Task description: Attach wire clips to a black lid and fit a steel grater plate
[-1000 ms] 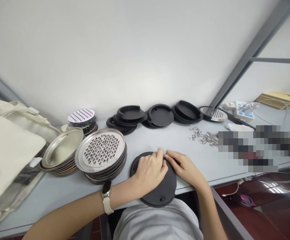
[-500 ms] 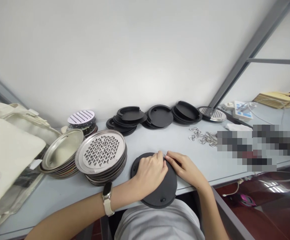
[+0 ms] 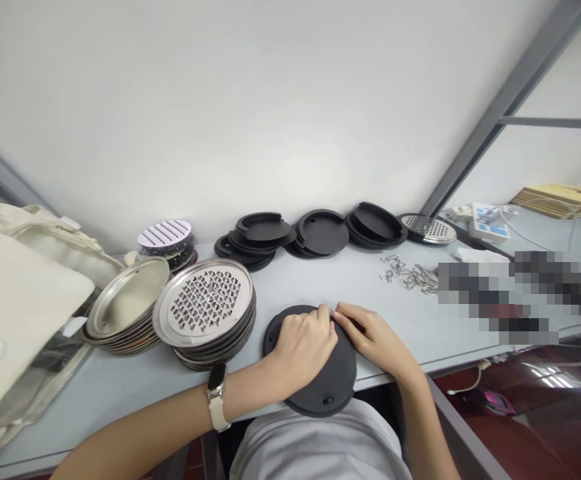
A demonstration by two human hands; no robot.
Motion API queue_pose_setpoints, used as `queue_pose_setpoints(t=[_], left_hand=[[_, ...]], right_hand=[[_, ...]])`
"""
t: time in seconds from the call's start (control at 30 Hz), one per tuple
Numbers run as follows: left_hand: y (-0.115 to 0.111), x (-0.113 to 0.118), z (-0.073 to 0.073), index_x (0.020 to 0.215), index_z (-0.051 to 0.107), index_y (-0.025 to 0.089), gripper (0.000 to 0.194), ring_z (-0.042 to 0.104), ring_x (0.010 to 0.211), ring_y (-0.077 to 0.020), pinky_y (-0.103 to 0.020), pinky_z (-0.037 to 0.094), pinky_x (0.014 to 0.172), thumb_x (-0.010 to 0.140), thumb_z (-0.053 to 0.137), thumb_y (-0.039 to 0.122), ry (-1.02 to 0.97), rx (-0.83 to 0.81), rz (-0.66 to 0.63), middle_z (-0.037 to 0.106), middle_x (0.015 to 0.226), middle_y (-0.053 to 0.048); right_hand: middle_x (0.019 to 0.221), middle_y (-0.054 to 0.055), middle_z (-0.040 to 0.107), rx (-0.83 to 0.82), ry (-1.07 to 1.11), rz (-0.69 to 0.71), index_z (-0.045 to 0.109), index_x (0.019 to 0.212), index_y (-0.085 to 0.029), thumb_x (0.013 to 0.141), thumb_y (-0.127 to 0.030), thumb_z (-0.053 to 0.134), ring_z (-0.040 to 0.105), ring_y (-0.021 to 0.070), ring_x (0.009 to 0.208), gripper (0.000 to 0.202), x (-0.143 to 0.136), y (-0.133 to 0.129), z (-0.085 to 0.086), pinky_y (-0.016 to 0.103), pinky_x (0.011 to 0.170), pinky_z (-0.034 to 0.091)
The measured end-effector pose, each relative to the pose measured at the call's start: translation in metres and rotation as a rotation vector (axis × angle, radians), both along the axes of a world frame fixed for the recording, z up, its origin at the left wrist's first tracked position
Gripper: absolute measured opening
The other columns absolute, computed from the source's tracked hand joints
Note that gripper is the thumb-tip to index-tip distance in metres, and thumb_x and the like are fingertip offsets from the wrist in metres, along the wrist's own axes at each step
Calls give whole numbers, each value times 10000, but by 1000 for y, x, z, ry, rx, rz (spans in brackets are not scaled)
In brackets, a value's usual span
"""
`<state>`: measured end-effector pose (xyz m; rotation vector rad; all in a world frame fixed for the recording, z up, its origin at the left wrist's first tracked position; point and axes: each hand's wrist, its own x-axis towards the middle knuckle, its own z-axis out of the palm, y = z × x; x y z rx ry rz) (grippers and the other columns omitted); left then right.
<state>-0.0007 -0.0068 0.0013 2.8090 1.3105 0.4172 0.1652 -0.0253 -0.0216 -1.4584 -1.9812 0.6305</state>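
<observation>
A round black plastic disc [image 3: 315, 393] with small slots near its rim lies at the front edge of the table, reaching over toward my lap. My left hand [image 3: 306, 347], with a watch on its wrist, rests over the disc with its fingers curled at the far rim. Beside it my right hand [image 3: 373, 337] pinches at the same spot, its thumb lying along the disc's edge. A small shiny metal piece [image 3: 331, 311] shows between the fingertips of both hands; most of it is hidden. A loose pile of bent wire pieces [image 3: 420, 278] lies to the right.
Left of the disc stand a stack of metal grater plates [image 3: 205, 303] and a stack of metal lids [image 3: 133, 300]. Several black discs [image 3: 323, 233] are piled along the wall. A cream bag [image 3: 20, 313] occupies the left side; another grater plate [image 3: 430, 229] lies back right.
My hands stay at the disc's far rim almost unmoved, with only slight finger motion. The whole view has shifted very slightly.
</observation>
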Motion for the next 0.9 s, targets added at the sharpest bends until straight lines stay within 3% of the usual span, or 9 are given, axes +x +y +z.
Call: queue_pose_setpoints(t=[0.9], left_hand=[[-1,-1,0,908,531,157,112,647,635,-197,-276,444,521,913,426,197,2,15,-12,643,713,-35]], right_hand=[[666,-18,515,12,-1,-16,430,720,-211,985,-312,354,507,146,636,294,-1,-1,-1,253,630,392]])
